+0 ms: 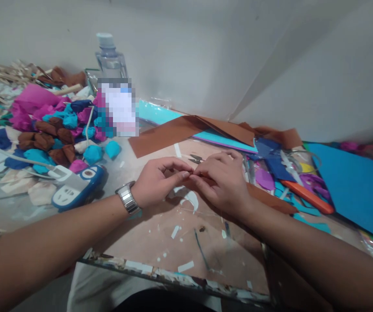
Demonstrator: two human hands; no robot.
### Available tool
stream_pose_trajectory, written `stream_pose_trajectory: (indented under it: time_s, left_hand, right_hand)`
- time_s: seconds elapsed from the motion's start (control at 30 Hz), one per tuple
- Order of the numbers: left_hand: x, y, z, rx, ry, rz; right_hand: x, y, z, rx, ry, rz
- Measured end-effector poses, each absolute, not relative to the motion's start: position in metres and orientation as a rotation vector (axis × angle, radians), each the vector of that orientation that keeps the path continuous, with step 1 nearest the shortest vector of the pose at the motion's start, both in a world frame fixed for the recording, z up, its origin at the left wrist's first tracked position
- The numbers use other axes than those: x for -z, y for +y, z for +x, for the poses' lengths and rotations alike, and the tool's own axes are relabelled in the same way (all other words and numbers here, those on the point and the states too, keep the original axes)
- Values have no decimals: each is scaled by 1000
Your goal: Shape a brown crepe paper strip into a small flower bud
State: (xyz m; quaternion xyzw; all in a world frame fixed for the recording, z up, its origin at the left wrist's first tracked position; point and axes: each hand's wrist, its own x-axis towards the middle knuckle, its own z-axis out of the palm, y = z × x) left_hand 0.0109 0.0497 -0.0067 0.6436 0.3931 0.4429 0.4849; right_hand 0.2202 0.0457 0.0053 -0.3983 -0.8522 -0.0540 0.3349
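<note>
Heap of crumpled paper balls, magenta, blue, brown, at far left; blue-and-white power strip just before it. Plastic bottle stands behind, against wall. At centre, left hand, steel watch on wrist, pinches end of brown paper strip; right hand touching it fingertip to fingertip, curled closed on same strip over worn board. Small scissors just beyond hands. Brown sheet, blue sheets lie right.

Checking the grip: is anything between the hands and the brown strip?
Nothing visible. Left hand and right hand both pinch the brown strip directly; the scissors lie behind, apart.
</note>
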Motion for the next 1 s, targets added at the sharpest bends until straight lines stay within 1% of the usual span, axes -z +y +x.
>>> stream_pose_trajectory:
  time_s: [0.27, 0.43, 1.0]
  left_hand:
    - [5, 49, 9, -1014, 969, 1551]
    - [7, 50, 10, -1064, 968, 1545]
    - [9, 51, 11, -1037, 892, 1503]
  right_hand:
    - [-4, 49, 222, 173, -2234, -1016]
    - [-2, 50, 223, 201, -2245, -1022]
    - [-1, 50, 223, 138, -2219, -1050]
